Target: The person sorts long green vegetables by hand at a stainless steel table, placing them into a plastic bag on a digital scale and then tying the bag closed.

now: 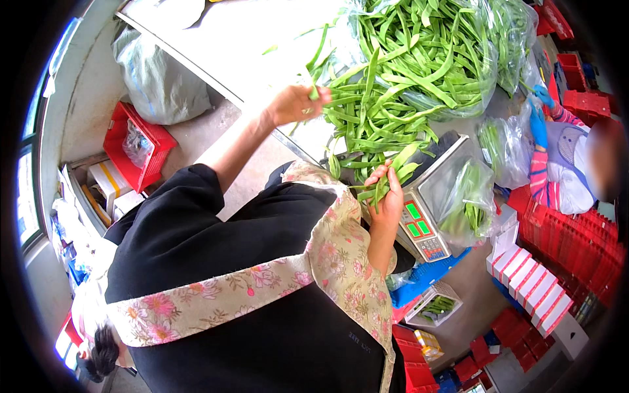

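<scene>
A large heap of flat green beans (373, 108) spreads over the white table (245, 34), spilling from an open clear plastic bag (484, 83). My left hand (297, 104), slightly blurred, is at the heap's left edge and pinches a green bean (314, 92) between thumb and fingers. Closer to my body, my right hand (388, 196) is closed around a small bunch of flat beans (400, 169). Just right of that hand stands a digital scale (422, 226) with lit green displays. On its pan lies a clear bag of beans (464, 206).
At right, a co-worker's blue-gloved hands (539, 118) touch a plastic bag of beans (501, 147). Red crates (565, 231) and white boxes (533, 290) are stacked below. A red basket (140, 147) and a stuffed woven sack (159, 78) stand left. Another person (100, 351) is at lower left.
</scene>
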Tool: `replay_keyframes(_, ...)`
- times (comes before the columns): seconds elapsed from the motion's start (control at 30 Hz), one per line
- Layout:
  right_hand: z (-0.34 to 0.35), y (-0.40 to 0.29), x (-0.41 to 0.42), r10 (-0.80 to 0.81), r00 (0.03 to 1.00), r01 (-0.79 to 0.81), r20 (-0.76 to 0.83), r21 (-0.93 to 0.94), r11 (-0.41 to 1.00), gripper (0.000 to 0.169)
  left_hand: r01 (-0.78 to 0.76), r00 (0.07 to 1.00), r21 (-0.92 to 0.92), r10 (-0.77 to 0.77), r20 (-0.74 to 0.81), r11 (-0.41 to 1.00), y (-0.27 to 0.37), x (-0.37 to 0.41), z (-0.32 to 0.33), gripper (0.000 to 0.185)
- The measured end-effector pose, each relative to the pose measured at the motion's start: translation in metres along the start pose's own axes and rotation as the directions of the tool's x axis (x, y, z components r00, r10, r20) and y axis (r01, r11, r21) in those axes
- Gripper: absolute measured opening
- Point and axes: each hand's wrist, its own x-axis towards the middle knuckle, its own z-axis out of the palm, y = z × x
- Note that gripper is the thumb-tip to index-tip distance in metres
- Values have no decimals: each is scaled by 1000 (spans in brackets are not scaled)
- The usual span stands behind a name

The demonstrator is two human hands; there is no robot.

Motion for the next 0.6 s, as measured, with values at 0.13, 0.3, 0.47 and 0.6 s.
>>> replay_keyframes(0.13,23,2,-6,-20,994,3,-107,-152,988,22,113,986,-4,-112,122,994,-65,-25,41,20)
replay_keyframes(0.3,28,9,-6,-148,987,125,-66,-267,956,26,-299,907,934,-246,342,198,-77,-31,71,27)
replay_keyframes(0.47,19,4,-11,-191,981,182,-28,-199,963,22,25,778,989,624,72,-146,-11,39,30,20)
replay_keyframes(0.6,18,4,-6,-145,988,136,-50,-154,979,19,270,518,947,855,11,-176,27,113,-92,19)
